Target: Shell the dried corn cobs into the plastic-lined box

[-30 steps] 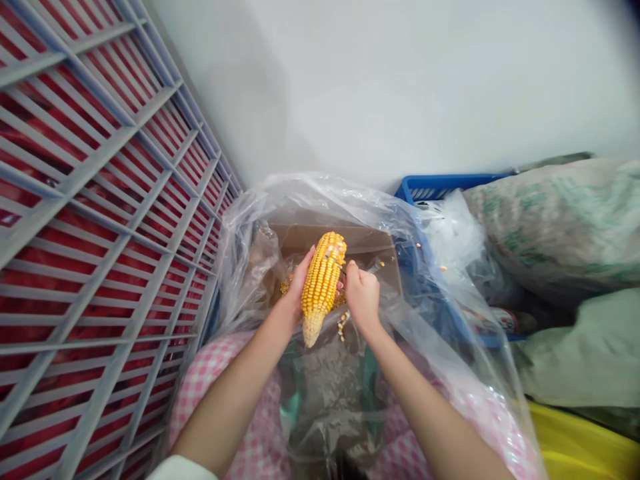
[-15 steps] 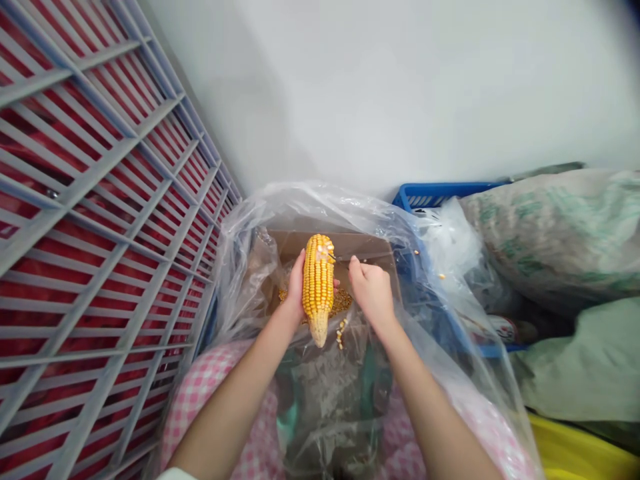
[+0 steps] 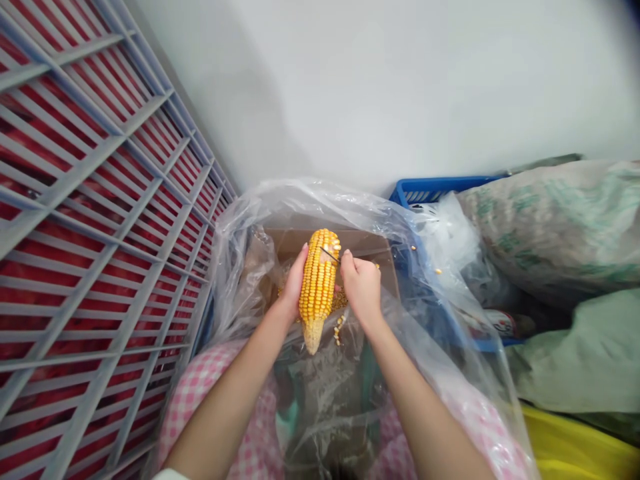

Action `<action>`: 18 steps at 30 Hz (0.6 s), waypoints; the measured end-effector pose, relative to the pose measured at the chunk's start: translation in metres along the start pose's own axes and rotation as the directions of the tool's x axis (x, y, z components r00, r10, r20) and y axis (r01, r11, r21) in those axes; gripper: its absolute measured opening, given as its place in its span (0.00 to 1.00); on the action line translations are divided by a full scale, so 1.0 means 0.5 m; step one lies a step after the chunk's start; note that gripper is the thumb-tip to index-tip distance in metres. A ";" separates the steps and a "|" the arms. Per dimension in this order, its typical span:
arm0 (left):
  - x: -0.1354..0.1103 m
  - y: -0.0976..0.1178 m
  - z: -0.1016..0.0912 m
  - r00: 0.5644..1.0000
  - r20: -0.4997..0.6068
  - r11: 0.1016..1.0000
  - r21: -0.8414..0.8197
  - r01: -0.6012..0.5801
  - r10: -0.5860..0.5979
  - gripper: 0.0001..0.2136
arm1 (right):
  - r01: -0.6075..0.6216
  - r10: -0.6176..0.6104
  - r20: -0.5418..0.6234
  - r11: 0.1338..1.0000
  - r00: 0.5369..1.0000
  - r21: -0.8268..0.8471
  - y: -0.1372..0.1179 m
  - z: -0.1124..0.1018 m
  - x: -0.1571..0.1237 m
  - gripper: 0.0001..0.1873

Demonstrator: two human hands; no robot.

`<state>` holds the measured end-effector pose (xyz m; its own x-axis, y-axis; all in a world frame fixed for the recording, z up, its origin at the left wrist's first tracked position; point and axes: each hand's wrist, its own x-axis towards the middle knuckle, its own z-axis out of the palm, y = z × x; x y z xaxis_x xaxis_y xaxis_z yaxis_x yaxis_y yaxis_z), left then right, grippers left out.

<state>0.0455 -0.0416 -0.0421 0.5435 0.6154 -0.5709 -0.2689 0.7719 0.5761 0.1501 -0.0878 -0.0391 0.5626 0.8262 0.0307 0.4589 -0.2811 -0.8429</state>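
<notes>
A yellow ear of corn [image 3: 317, 287] is held upright over a plastic-lined cardboard box, its pale tapered end pointing toward me. Near its far end, a patch of kernels is gone and the cob shows. My left hand [image 3: 296, 280] wraps round the ear from the left side. My right hand [image 3: 361, 283] is closed on a thin dark metal pick [image 3: 330, 255], whose tip lies against the bare patch; its handle is hidden in the fist. Loose kernels [image 3: 340, 299] lie in the box below, and several more [image 3: 339, 330] rest on the plastic.
Clear plastic sheeting [image 3: 235, 247] drapes over the cardboard box [image 3: 367, 247] and my lap. A grey slatted crate [image 3: 115, 220] rises at the left. On the right are a blue basket [image 3: 450, 185], a stuffed sack [image 3: 560, 227] and a yellow item [image 3: 575, 447]. A white wall [image 3: 400, 87] stands behind.
My right hand has moved left to the corn, bringing the pick across the bare patch. The ear tilts slightly more, its tapered end shifting left. A few kernels appear beside the right hand.
</notes>
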 end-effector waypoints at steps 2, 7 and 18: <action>-0.001 -0.004 0.004 1.000 0.008 1.000 0.001 0.007 -0.007 0.22 | -0.019 0.023 -0.065 0.998 0.998 0.061 -0.001 0.012 0.001 0.25; -0.016 0.006 0.007 1.000 0.018 1.000 0.007 0.022 -0.022 0.26 | -0.023 0.055 -0.134 0.972 0.989 0.235 -0.007 0.011 0.005 0.26; -0.027 0.000 0.026 0.965 0.020 0.964 -0.041 -0.261 0.262 0.21 | 0.114 -0.120 -0.005 0.926 0.993 0.361 -0.028 -0.015 -0.009 0.19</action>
<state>0.0484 -0.0520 -0.0268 0.4699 0.7930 -0.3877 -0.4338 0.5900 0.6810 0.1464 -0.0913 -0.0235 0.5064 0.8517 0.1346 0.2410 0.0100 -0.9705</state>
